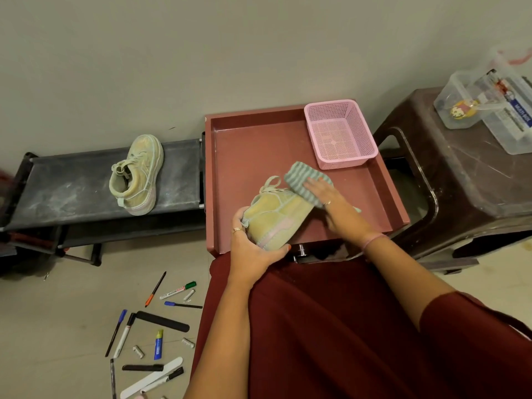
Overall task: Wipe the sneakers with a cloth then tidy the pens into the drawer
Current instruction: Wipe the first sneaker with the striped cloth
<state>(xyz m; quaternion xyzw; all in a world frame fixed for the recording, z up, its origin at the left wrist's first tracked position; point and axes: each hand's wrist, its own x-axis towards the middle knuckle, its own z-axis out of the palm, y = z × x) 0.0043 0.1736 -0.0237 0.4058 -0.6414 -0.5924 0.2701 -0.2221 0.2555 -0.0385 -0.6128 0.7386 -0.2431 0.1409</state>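
A pale green-yellow sneaker (pixel 276 217) lies on its side in the red-brown drawer tray (pixel 250 145). My left hand (pixel 253 249) grips its heel end. My right hand (pixel 328 200) presses a green-and-white striped cloth (pixel 299 180) against the sneaker's toe end. The second sneaker (pixel 138 174) stands on the dusty black shoe rack (pixel 72 185) to the left. Several pens and markers (pixel 178 289) lie scattered on the floor at the lower left.
A pink mesh basket (pixel 339 133) sits in the tray's far right corner. A brown plastic stool (pixel 460 174) on the right carries clear plastic boxes (pixel 495 108). A blue-yellow tube (pixel 158 344) and nail files (pixel 164 321) lie among the pens. The wall is close behind.
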